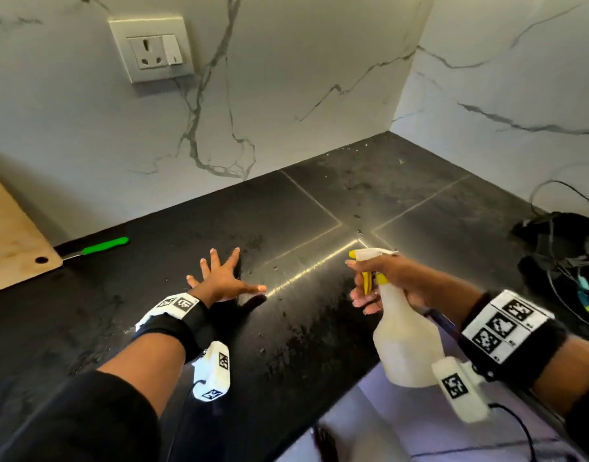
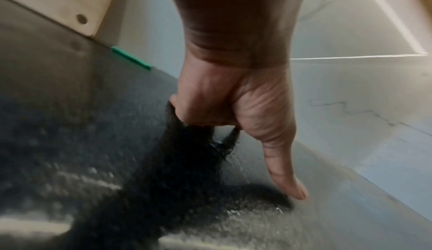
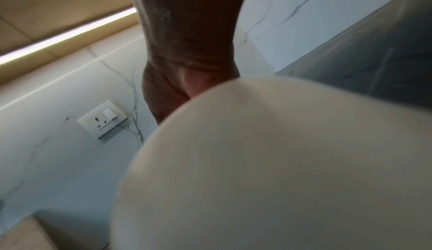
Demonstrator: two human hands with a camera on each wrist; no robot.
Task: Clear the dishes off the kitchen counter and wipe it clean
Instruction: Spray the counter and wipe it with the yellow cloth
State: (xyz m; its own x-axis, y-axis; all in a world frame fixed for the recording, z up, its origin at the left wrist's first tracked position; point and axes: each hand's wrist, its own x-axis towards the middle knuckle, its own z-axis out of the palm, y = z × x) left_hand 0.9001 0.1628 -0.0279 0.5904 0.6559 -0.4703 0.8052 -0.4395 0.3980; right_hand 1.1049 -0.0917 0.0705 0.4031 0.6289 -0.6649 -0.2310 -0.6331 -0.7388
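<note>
My left hand (image 1: 221,276) lies flat on the black stone counter (image 1: 319,201) with its fingers spread and straight. In the left wrist view a dark fuzzy thing, which looks like a black cloth (image 2: 177,170), sits under the palm of the left hand (image 2: 233,106). My right hand (image 1: 386,281) grips the neck and yellow trigger of a white spray bottle (image 1: 406,341), held in the air above the counter's front edge with its nozzle pointing left. The bottle (image 3: 280,161) fills the right wrist view and hides the fingers. Droplets speckle the counter between the hands.
A wooden cutting board (image 1: 10,241) lies at the far left, with a green-handled knife (image 1: 103,245) beside it. Black devices and tangled cables (image 1: 559,248) crowd the right end. A wall socket (image 1: 151,50) sits on the marble backsplash. The counter ends in a corner at the back right.
</note>
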